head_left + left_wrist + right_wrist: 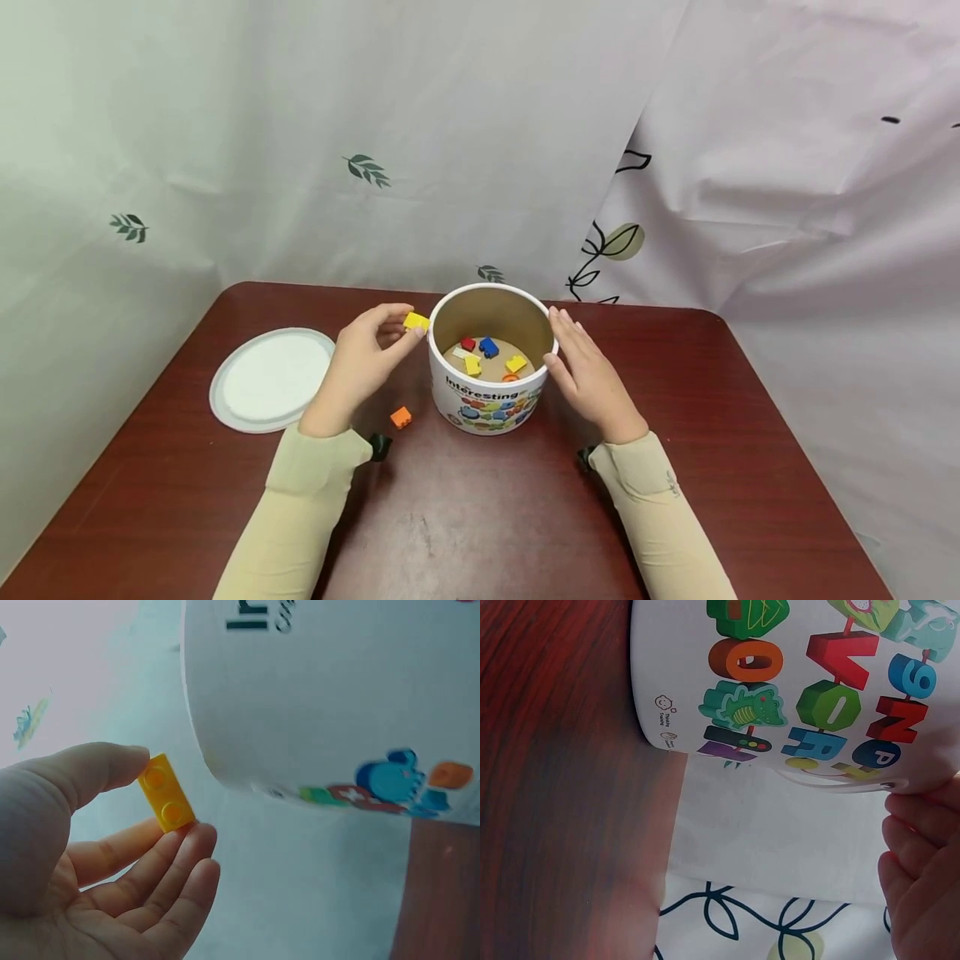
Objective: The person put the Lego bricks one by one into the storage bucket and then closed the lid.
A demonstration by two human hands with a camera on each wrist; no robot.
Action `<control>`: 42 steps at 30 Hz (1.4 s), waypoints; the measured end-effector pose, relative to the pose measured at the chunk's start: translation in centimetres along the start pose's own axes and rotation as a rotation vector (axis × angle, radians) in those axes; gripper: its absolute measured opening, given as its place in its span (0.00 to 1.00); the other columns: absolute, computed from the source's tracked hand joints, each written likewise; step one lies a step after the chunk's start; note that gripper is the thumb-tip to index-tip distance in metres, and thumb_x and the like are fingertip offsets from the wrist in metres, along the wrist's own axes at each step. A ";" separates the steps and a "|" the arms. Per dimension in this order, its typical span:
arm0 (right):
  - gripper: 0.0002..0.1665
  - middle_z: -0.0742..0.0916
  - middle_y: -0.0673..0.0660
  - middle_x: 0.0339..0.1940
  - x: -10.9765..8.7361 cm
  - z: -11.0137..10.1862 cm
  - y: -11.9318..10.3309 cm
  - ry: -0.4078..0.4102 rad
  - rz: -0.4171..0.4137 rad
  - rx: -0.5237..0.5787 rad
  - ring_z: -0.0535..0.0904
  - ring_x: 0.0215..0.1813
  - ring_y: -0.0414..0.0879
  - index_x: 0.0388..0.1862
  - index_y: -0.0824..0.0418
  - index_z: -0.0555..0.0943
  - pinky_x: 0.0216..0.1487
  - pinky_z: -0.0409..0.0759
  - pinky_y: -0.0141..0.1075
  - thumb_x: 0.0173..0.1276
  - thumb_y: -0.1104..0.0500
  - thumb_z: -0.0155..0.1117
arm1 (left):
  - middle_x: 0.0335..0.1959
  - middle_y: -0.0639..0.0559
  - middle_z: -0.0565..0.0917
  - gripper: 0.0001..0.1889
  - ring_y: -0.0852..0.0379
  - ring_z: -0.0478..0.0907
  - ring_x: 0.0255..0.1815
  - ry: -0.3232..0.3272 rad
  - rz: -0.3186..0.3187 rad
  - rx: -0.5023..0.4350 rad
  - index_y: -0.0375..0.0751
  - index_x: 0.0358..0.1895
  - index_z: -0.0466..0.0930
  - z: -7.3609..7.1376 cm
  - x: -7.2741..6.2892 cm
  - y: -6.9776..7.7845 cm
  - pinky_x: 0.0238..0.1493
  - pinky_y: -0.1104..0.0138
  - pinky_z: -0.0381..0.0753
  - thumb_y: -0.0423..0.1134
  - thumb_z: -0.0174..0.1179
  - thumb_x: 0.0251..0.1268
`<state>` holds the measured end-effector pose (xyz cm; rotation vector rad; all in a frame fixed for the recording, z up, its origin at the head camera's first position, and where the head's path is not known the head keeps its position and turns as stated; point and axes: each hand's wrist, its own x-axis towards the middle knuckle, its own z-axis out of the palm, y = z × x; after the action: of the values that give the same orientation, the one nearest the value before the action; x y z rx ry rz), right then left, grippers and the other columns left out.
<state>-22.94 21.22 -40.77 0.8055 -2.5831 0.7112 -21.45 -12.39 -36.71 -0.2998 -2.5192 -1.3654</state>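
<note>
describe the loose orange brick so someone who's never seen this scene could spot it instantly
Start at the round white tub in the middle of the dark red table. Just left of its base, near the left hand's wrist, the orange brick lies on the tabletop. It is the only brick lying on the table: the others are inside the tub, and the yellow brick is pinched at the rim.

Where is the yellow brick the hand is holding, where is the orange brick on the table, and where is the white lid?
yellow brick (166,792), left wrist view, on its studded top face.
orange brick (401,417), head view, on its top.
white lid (272,379), head view, on its flat middle.
</note>
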 end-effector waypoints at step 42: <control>0.39 0.64 0.60 0.81 0.0 0.1 0.0 -0.004 0.006 0.013 0.56 0.82 0.53 0.81 0.64 0.57 0.82 0.49 0.44 0.79 0.51 0.54 | 0.53 0.45 0.84 0.14 0.48 0.81 0.52 -0.157 0.263 0.180 0.37 0.57 0.83 3.0 3.1 2.9 0.57 0.54 0.80 0.35 0.62 0.71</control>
<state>-22.96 21.16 -40.86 0.8045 -2.5881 0.7295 -23.91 -8.13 -34.96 -0.6970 -2.5911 -1.0447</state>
